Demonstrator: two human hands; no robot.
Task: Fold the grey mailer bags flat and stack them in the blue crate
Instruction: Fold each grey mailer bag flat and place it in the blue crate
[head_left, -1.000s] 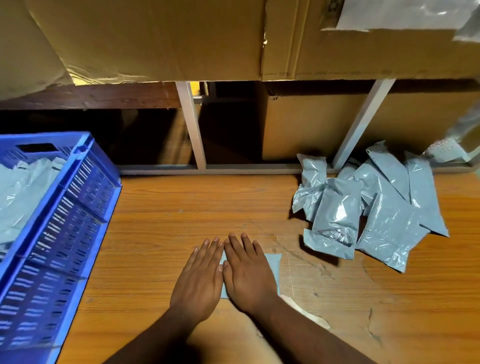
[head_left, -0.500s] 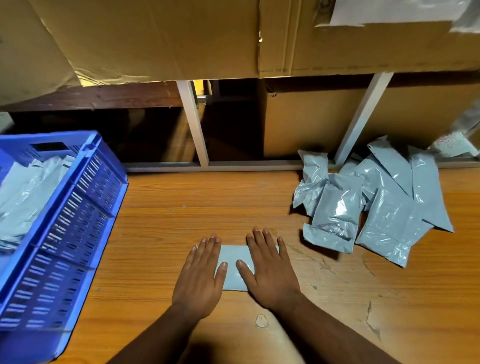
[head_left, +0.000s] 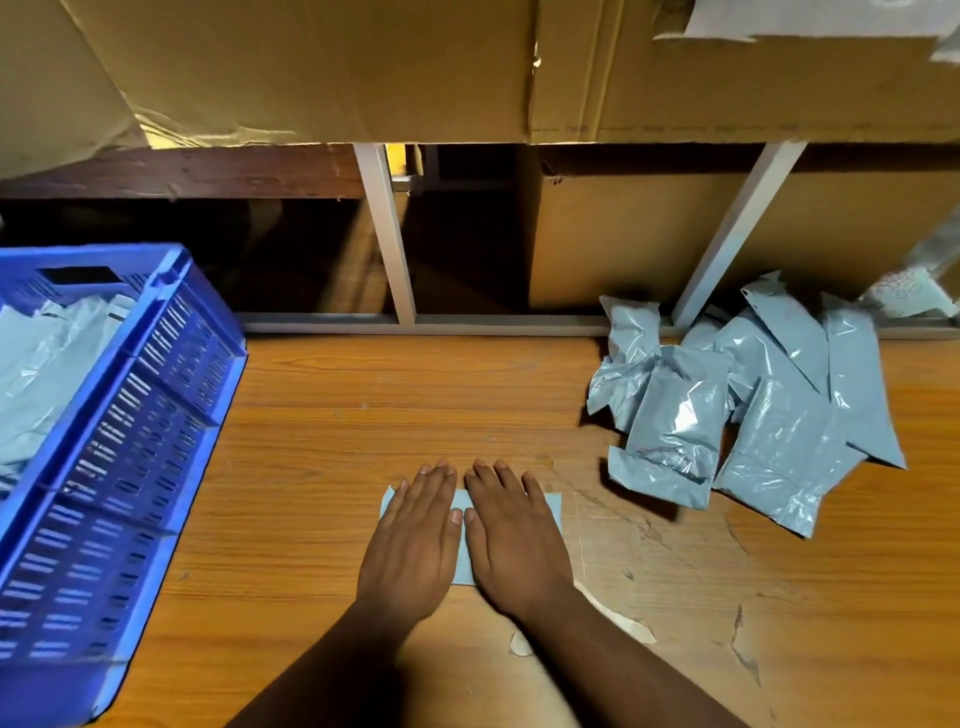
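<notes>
While my left hand (head_left: 415, 545) and right hand (head_left: 511, 540) lie flat side by side, fingers straight, they press a small folded grey plastic mailer (head_left: 464, 551) onto the worn wooden tabletop (head_left: 332, 467). The slotted blue plastic crate (head_left: 119, 457), holding grey bags, stands left; a heap of crumpled grey mailer bags (head_left: 748, 405) lies right.

Glossy plastic mailer bags (head_left: 748, 410), scuffed wood table (head_left: 363, 415)

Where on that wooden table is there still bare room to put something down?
The widest free patch is the wood between the blue crate and the heap of grey bags, beyond both hands. Another lies near right, below the heap, though chipped. It is crowded where the left hand and right hand press flat on the folded bag, and inside the crate.
</notes>
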